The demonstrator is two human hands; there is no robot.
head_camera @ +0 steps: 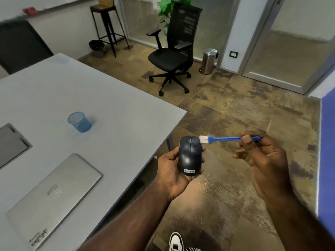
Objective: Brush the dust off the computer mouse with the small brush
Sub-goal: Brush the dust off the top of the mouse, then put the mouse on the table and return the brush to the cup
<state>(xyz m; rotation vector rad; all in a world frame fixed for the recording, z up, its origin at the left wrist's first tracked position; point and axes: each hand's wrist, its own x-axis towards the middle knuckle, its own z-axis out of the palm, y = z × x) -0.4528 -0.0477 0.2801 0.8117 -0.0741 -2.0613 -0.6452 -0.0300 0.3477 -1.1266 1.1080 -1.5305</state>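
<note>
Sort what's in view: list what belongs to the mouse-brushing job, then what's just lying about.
In use: mouse in the left hand; small brush in the right hand.

Lying about: closed laptop and blue cup on the table; office chair; stool; metal bin.

From my feed I see a grey table point(112, 109) at left bearing a closed silver laptop point(54, 196) and a blue mesh cup point(79, 122). Beyond, on mottled brown flooring point(235, 109), stand a black office chair point(174, 49), a tall stool point(107, 28), a steel bin point(208, 60) and frosted glass partitions point(293, 55).
</note>
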